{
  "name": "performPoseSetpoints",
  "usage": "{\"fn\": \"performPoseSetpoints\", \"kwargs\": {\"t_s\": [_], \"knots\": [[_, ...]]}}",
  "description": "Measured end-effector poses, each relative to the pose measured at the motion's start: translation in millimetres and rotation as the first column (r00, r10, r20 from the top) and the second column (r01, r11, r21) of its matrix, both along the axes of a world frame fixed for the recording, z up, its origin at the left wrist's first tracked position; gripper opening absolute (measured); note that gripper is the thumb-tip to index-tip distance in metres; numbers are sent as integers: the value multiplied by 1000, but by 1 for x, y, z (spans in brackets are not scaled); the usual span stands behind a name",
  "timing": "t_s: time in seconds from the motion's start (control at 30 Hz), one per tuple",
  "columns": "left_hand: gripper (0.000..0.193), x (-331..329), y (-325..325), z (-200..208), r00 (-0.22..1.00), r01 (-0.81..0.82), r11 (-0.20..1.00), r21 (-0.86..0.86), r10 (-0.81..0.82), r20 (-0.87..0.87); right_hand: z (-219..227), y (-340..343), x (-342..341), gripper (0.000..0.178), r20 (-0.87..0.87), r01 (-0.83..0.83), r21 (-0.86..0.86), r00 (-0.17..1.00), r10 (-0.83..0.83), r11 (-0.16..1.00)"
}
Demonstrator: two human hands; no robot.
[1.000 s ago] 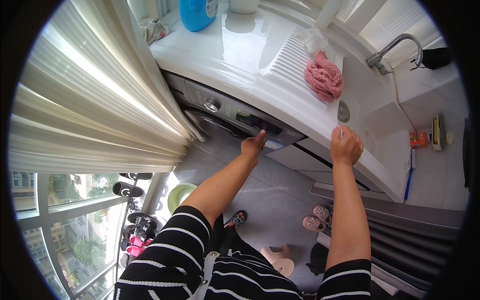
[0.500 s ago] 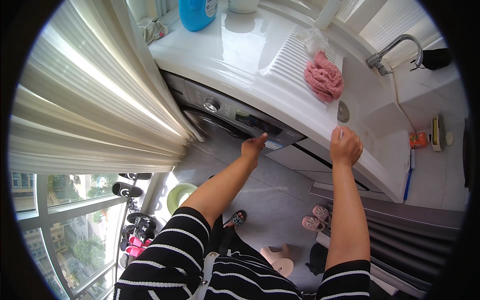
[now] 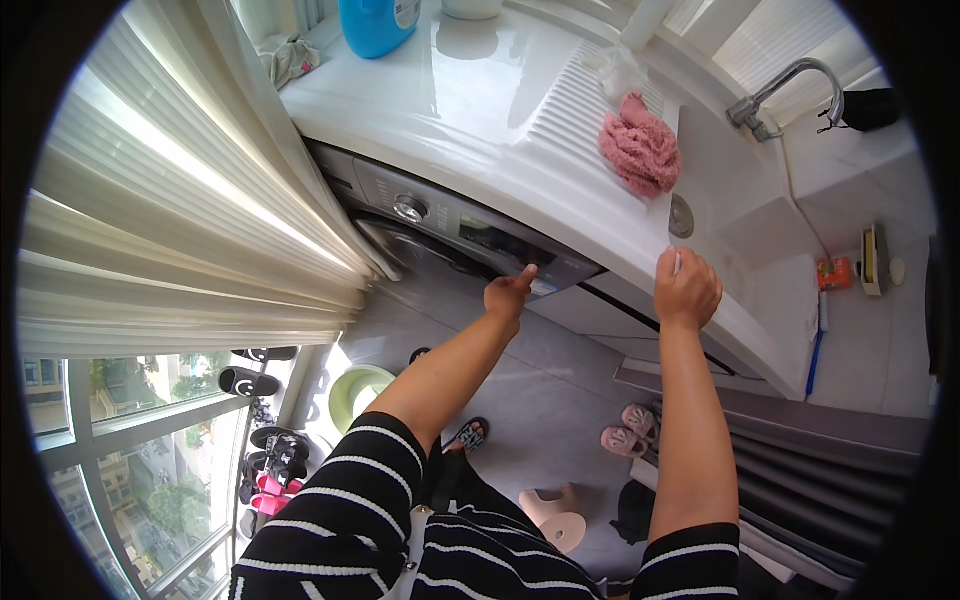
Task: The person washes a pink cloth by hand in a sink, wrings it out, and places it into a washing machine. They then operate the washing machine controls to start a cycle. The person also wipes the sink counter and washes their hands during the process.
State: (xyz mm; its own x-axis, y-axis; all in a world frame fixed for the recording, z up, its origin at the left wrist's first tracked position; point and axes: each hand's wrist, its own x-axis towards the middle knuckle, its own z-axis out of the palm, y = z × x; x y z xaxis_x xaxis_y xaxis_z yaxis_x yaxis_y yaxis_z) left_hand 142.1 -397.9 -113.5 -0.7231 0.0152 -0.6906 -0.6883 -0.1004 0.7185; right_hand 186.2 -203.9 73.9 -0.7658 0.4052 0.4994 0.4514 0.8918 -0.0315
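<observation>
My left hand is at the front of a grey washing machine built in under the white counter. One digit points out at the right end of its control panel, by the dark display. The other fingers are mostly hidden, and nothing shows in that hand. My right hand is closed in a fist at the front rim of the white sink. A small white bit shows between its fingers; I cannot make out what it is. A crumpled pink cloth lies on the ribbed drainboard, beyond the right hand.
A clear plastic bag lies behind the cloth, and a blue bottle stands far left. The faucet and a blue-handled brush are at right. On the floor are a green basin, pink slippers and a beige stool.
The view has shifted slightly, so the counter and its things sit a little further left and up. Both hands keep nearly the same pose and place.
</observation>
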Motion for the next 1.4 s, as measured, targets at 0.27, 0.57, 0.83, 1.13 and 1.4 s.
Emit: {"fn": "performPoseSetpoints", "kwargs": {"t_s": [0.27, 0.57, 0.83, 1.13, 1.4], "knots": [[43, 21, -13, 19, 988, 134, 991, 16, -133, -74, 6, -2, 0, 28, 28, 43, -30, 999, -42, 999], [34, 59, -36, 72, 948, 307, 950, 59, -300, -109, 10, -3, 3, 31, 31, 66, -92, 998, -64, 994], [25, 71, -67, 81, 960, 256, 966, 23, -251, -121, 13, -5, 3, 33, 26, 68, -118, 998, -66, 991], [29, 53, -58, 112, 912, 410, 912, -8, -410, -9, 16, -4, 5, 34, 43, 51, -110, 998, -46, 993], [30, 27, -24, 122, 847, 523, 836, 169, -532, 9, 17, -1, 6, 33, 117, 37, -137, 993, -21, 990]]}}
